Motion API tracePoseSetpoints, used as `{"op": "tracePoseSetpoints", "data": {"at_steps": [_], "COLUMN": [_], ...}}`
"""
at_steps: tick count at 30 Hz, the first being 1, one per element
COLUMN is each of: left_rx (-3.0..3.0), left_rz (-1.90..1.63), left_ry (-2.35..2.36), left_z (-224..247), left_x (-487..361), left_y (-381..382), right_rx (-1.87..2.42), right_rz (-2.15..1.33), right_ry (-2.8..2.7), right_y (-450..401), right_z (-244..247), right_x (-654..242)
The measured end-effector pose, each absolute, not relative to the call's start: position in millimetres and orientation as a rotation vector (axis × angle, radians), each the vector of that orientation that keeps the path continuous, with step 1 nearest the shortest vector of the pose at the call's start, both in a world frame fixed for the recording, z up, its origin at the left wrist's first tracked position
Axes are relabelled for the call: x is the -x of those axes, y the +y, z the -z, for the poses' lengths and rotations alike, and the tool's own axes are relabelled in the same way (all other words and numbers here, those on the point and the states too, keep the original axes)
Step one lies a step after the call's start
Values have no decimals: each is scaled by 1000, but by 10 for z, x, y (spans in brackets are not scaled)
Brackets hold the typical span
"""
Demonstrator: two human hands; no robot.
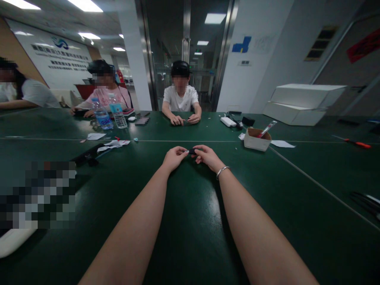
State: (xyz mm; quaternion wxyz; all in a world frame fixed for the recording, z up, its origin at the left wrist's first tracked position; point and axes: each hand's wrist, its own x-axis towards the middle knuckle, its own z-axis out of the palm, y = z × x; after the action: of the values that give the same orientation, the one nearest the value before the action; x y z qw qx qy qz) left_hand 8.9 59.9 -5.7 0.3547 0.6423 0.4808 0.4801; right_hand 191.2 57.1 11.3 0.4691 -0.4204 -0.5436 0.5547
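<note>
Green tabletop stretches before us, with a small open box to the right and two water bottles at the far left. Around the middle, our left hand and right hand pinch opposite ends of a small black object between thumbs and fingers.
</note>
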Motion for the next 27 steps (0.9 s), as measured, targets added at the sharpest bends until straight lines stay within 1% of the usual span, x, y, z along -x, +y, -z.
{"op": "tracePoseSetpoints", "data": {"at_steps": [16,27], "left_rx": [-1619,-1508], "left_rz": [-1196,-1251], "left_ry": [1366,1478], "left_z": [12,0], "left_x": [-89,-77], "left_y": [610,650], "right_rx": [943,856], "right_rz": [-1251,-1277], "right_ry": [-1416,-1426], "right_y": [515,459], "right_z": [-132,-170], "right_x": [-1882,-1880]}}
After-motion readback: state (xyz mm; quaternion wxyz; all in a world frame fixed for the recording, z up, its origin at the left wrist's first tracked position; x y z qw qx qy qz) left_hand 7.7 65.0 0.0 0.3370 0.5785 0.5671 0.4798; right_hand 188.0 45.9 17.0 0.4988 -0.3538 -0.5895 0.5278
